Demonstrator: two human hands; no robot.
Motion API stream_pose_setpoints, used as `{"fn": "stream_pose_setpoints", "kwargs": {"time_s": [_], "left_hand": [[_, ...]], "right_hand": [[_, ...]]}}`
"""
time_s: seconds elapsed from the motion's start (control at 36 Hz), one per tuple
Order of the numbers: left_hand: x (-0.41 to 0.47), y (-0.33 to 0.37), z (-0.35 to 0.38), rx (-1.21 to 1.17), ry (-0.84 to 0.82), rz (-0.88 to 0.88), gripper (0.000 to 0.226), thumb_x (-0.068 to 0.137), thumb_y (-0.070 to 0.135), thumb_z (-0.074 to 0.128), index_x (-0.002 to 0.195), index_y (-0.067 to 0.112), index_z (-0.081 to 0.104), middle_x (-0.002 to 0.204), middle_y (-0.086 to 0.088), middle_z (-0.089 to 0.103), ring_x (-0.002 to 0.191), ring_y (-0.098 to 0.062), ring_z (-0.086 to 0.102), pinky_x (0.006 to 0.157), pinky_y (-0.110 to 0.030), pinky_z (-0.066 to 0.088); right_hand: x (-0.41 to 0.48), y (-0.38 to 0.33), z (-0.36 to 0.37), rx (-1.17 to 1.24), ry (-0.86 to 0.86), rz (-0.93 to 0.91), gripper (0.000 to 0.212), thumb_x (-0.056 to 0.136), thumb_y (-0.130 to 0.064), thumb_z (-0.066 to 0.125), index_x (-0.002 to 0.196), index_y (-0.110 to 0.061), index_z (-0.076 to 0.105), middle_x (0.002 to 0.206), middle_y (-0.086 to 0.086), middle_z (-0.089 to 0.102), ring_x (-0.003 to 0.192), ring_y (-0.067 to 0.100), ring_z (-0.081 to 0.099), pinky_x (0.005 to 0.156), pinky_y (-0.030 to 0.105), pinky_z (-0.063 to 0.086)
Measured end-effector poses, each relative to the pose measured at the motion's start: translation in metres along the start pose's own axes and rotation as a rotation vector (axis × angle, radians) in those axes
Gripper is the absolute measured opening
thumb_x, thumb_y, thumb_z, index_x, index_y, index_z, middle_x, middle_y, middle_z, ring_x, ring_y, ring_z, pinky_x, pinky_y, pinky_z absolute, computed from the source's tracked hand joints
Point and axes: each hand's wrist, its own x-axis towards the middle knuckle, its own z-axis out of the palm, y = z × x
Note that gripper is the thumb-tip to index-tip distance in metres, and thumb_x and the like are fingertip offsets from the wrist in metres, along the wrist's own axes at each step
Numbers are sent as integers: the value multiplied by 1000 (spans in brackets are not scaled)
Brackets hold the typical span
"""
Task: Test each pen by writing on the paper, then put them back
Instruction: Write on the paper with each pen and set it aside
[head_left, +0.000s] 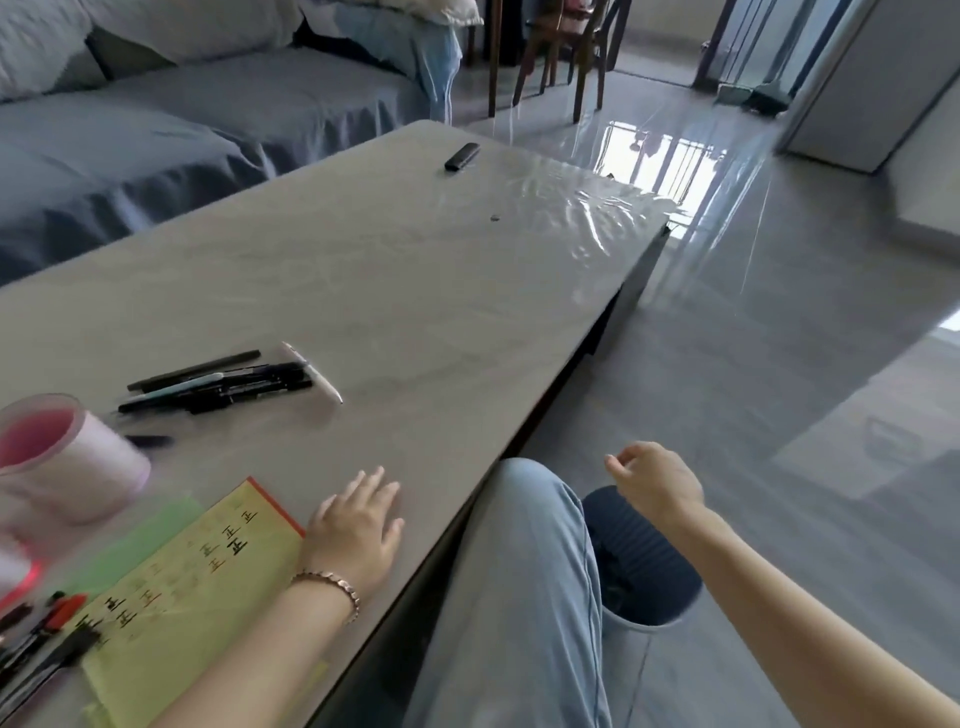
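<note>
While the left hand (358, 530) lies flat and open on the table (415, 270), holding nothing, its fingers spread just beside the yellow paper (197, 587), the right hand (657, 480) hangs loosely curled and empty off the table's near edge, above the floor. One pink cup (67, 457) stands past the paper. About six pens (218, 382) lie bunched beyond it; several more (36, 639) sit at the paper's left corner, too blurred to count. Bare tabletop stretches toward one dark object (462, 156) at the far end.
</note>
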Motion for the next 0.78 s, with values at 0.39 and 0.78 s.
{"fn": "stream_pose_setpoints", "kwargs": {"time_s": [0.39,0.78], "left_hand": [[-31,-69,-12,-79,228,-58,43,84,24,56,125,13,55,139,-8,46,126,-25,46,101,-41,36],[-84,-144,5,-63,222,-336,62,84,49,34,113,3,63,122,-13,60,111,-26,58,108,-31,11]], "right_hand": [[-17,-162,26,-6,-230,-516,31,89,-37,49,59,-26,49,77,-1,69,68,18,55,63,25,41],[-38,-292,101,-227,-270,-743,22,85,-25,45,67,-15,52,68,4,55,65,27,52,46,25,32]]}}
